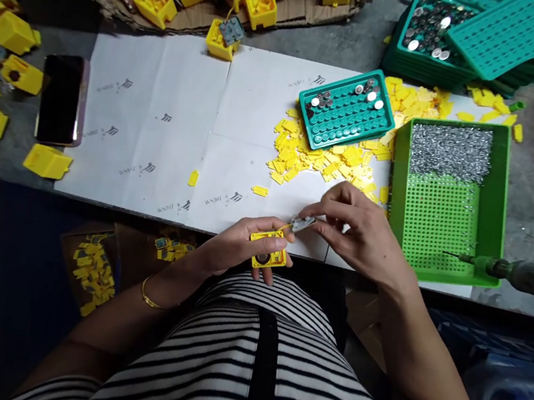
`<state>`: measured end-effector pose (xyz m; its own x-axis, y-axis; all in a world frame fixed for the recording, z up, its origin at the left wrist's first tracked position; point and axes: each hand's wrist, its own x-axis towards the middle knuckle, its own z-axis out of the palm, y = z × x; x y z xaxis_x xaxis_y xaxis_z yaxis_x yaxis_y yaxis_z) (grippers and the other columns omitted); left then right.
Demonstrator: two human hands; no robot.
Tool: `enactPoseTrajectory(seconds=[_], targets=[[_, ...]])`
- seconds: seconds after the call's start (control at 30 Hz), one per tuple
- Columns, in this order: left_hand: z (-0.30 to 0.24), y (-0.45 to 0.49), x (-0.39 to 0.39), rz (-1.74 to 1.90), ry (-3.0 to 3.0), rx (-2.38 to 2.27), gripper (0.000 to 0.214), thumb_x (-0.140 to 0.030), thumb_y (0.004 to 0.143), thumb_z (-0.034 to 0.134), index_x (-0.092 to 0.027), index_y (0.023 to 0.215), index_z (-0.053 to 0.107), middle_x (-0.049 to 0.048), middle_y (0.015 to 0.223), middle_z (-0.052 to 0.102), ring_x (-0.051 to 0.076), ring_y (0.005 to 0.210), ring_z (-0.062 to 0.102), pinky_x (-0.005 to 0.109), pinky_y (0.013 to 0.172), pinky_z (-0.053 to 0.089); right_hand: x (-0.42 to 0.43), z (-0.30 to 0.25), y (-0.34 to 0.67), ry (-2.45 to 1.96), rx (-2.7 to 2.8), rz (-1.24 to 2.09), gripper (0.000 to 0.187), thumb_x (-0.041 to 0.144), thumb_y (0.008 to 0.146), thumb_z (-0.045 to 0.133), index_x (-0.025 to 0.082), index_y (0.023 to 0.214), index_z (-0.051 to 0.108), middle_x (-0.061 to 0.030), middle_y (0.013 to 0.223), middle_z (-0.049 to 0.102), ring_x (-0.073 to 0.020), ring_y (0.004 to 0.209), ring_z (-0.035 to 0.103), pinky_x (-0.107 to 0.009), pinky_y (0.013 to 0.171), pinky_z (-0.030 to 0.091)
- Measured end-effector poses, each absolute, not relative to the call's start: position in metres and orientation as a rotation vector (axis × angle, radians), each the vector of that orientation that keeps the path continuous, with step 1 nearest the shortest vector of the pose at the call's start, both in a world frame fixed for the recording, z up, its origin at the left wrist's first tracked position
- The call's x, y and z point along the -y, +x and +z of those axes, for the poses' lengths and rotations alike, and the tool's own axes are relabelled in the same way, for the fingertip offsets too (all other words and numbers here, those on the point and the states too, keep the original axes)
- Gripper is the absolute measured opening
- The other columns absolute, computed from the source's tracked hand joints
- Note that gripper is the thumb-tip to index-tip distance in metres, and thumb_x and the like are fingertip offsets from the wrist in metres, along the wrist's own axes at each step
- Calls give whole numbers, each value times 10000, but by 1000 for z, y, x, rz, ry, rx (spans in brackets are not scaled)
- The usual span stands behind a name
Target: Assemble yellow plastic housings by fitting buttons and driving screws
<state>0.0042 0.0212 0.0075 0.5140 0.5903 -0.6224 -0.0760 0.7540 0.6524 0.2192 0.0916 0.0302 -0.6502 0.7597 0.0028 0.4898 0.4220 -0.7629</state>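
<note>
My left hand (pixel 261 244) is closed on a yellow plastic housing (pixel 255 261), its open side facing up, with a dark round part inside. Thin wires run from the housing to a small grey circuit board (pixel 301 223). That board is pinched between the thumb and fingers of my right hand (pixel 355 229), just right of the housing. Both hands are over the table's front edge. Two loose yellow pieces (pixel 259 191) lie on the white paper beyond my left hand.
A teal tray (pixel 341 131) with some round metal parts sits among scattered yellow pieces (pixel 298 155). At right, a green bin (pixel 494 212) holds many small screws, with an electric screwdriver (pixel 529 276) across it. A phone (pixel 62 100) lies left; a cardboard box (pixel 292 21) stands behind.
</note>
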Motion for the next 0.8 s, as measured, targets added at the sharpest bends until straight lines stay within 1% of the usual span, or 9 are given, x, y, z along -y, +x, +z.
enactPoseTrajectory(seconds=[0.07, 0.17, 0.23, 0.3, 0.43, 0.53, 0.63, 0.7, 0.8], targets=[[7, 4, -22, 439, 606, -983, 355, -460, 835, 638, -185, 1057, 615, 72, 871, 721, 129, 509, 664, 178, 414, 427, -91, 33, 219, -1148, 2355, 1141, 158, 269, 895, 589, 212, 985, 707, -43, 856, 651, -150, 740, 593, -271, 661, 445], [6, 4, -23, 427, 641, -1014, 370, -455, 835, 642, -188, 1091, 634, 75, 895, 716, 128, 523, 667, 171, 410, 419, -88, 34, 216, -1199, 2127, 1495, 149, 281, 919, 545, 179, 957, 647, -8, 753, 654, -107, 595, 584, -231, 563, 449], [6, 5, -23, 411, 686, -1028, 394, -463, 840, 633, -191, 1126, 640, 79, 920, 714, 119, 512, 659, 163, 389, 396, -86, 32, 213, -1170, 1846, 1753, 145, 290, 917, 540, 163, 928, 610, -6, 737, 651, -103, 575, 607, -219, 538, 486], [6, 7, -23, 420, 731, -1055, 408, -465, 847, 623, -200, 1157, 640, 70, 932, 710, 96, 480, 632, 155, 362, 369, -84, 28, 209, -1129, 1628, 1889, 148, 304, 881, 606, 157, 877, 589, -13, 745, 654, -113, 614, 640, -211, 541, 515], [8, 13, -23, 530, 749, -1121, 347, -405, 873, 595, -196, 1146, 642, 50, 940, 697, 35, 416, 528, 149, 329, 333, -80, 19, 202, -1104, 1397, 1853, 300, 302, 759, 771, 182, 892, 530, 30, 731, 626, -87, 593, 627, -171, 507, 495], [6, 15, -23, 574, 672, -1149, 337, -349, 877, 587, -193, 1175, 600, 55, 936, 679, 42, 438, 546, 144, 335, 324, -76, 17, 199, -1127, 1296, 1782, 405, 324, 724, 806, 200, 995, 532, 21, 808, 663, -102, 656, 658, -206, 585, 553], [3, 13, -22, 647, 496, -1052, 381, -291, 859, 573, -224, 1232, 532, 69, 1031, 653, 112, 600, 657, 172, 417, 437, -70, 20, 198, -1204, 1365, 1660, 254, 324, 765, 773, 177, 912, 626, -16, 837, 691, -128, 727, 679, -245, 666, 582], [2, 12, -22, 719, 368, -952, 401, -292, 864, 535, -231, 1258, 496, 79, 1072, 645, 164, 719, 693, 240, 528, 534, -65, 23, 198, -1228, 1461, 1555, 148, 285, 795, 746, 178, 855, 664, -19, 846, 701, -133, 755, 679, -251, 697, 576], [3, 13, -19, 806, 291, -934, 404, -288, 884, 510, -237, 1282, 466, 70, 1067, 651, 186, 821, 694, 305, 671, 574, -59, 27, 198, -1204, 1604, 1437, 47, 228, 826, 709, 196, 845, 681, -10, 851, 704, -129, 791, 667, -245, 718, 553]])
